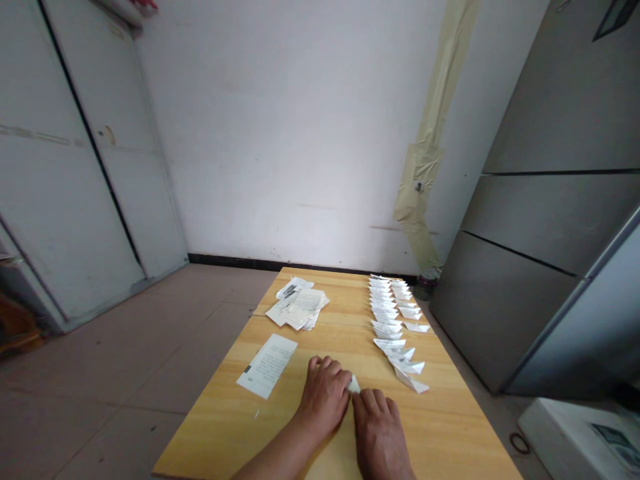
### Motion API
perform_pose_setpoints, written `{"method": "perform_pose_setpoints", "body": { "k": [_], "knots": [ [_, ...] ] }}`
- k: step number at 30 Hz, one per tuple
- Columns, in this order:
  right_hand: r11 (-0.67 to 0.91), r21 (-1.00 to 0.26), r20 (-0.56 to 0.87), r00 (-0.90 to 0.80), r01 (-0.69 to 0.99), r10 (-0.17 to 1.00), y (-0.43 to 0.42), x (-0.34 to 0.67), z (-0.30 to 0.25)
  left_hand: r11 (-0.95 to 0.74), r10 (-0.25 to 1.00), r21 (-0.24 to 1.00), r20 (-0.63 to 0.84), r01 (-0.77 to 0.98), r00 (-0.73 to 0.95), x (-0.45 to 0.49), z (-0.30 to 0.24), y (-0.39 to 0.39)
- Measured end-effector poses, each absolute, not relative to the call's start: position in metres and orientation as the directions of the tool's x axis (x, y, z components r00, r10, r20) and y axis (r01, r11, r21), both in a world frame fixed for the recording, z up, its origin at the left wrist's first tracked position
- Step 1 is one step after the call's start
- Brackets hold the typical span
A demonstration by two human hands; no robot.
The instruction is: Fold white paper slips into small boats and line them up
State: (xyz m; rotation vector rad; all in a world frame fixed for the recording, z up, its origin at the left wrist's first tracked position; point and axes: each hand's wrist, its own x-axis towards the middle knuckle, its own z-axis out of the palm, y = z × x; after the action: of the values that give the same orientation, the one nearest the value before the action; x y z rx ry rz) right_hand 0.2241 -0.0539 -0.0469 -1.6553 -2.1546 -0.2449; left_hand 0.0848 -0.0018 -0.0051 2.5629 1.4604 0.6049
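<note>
Apparently a good share finished: two long, close rows of small folded paper boats (385, 313) along the right side of a light wooden table (435, 427), neat at the far end and loosening into a slanting line toward the near end. Apparently left over: a loose heap of overlapping printed paper sheets (299, 303) toward the far left of the tabletop, unfolded, and a single flat printed sheet (267, 366) lying alone nearer the person, on the left, well apart from the hands. In hand, one piece only: a folded white paper (354, 384) flat on the wood between the two hands, mostly hidden, just a small pointed corner showing at the gap between them and a pale strip running back toward the body beneath the wrists. Left hand (324, 393) curled over and bearing down on the paper's left side, fingers bent and close together, no wide spread. Right hand (380, 433) lower in the view, fingers together and pointing forward, tips touching the paper just beside the left hand's fingers. Pinch or plain pressing: impossible to tell from this angle, the undersides of the fingers being out of sight. The nearest boats just off to the right, near but not touching.
</note>
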Motion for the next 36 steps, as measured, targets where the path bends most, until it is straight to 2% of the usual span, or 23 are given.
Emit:
{"method": "perform_pose_setpoints", "body": {
  "k": [13,19,24,27,30,32,34,36],
  "knots": [
    [0.271,-0.083,0.387,-0.219,0.959,0.895,-0.056,0.223,-0.043,-0.495,0.868,0.371,0.253,0.786,0.427,0.085,-0.014,0.009],
    [0.276,-0.09,0.382,-0.223,0.957,0.897,-0.056,0.225,-0.044,-0.451,0.892,0.388,0.181,0.803,0.414,0.09,-0.008,0.015],
    [0.267,-0.083,0.367,-0.219,0.96,0.904,-0.056,0.225,-0.044,-0.392,0.918,0.454,0.143,0.8,0.369,0.095,-0.004,0.016],
    [0.269,-0.119,0.371,-0.209,0.956,0.905,-0.057,0.226,-0.042,-0.358,0.932,0.537,0.152,0.764,0.33,0.097,-0.007,0.015],
    [0.293,-0.206,0.414,-0.188,0.934,0.89,-0.058,0.23,-0.042,-0.288,0.954,0.673,0.143,0.681,0.263,0.098,-0.012,0.014],
    [0.334,-0.33,0.475,-0.15,0.883,0.867,-0.058,0.233,-0.043,-0.226,0.97,0.788,0.131,0.572,0.203,0.096,-0.014,0.014],
    [0.356,-0.528,0.508,-0.049,0.771,0.86,-0.057,0.236,-0.043,-0.153,0.985,0.907,0.108,0.393,0.135,0.094,-0.014,0.014],
    [0.306,-0.758,0.434,0.095,0.576,0.896,-0.054,0.236,-0.041,-0.063,0.995,0.984,0.048,0.166,0.09,0.092,-0.012,0.013]
  ]
}}
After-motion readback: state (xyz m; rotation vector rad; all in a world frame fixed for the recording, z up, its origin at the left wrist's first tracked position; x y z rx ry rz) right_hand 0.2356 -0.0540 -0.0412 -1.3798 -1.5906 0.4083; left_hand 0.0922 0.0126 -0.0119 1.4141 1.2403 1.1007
